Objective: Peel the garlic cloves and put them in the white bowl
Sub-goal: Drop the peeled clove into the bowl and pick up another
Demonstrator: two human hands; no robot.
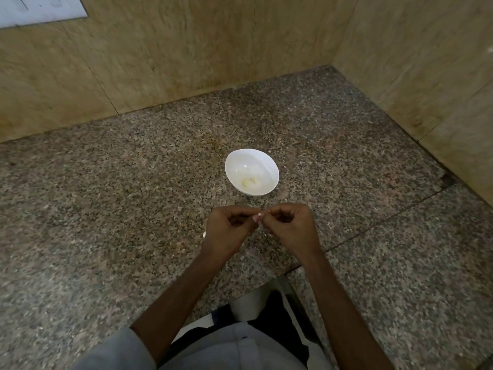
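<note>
A speckled grey-brown granite countertop point(120, 198) is seen from above, set into a corner and enclosed at the far side and the right by beige stone wall panels point(186, 49). A dark seam point(373, 222) is run across the counter at the right, and a white panel point(40, 8) is fixed to the wall at the far left. The white bowl point(252, 158) is stood upright near the middle of the counter, just beyond the hands; it is round, glossy and shallow, and pale yellowish peeled cloves point(249, 182) are held at its bottom, toward the near side. A garlic clove point(259, 216) is pinched between the curled fingers of the left hand point(229, 231) and the right hand point(290, 228), which are brought together above the counter on the near side of the bowl. Only a small whitish tip of the clove is shown between the fingertips, so its long axis and heading cannot be told. A pale scrap point(204, 234) is partly hidden just left of the left hand.
</note>
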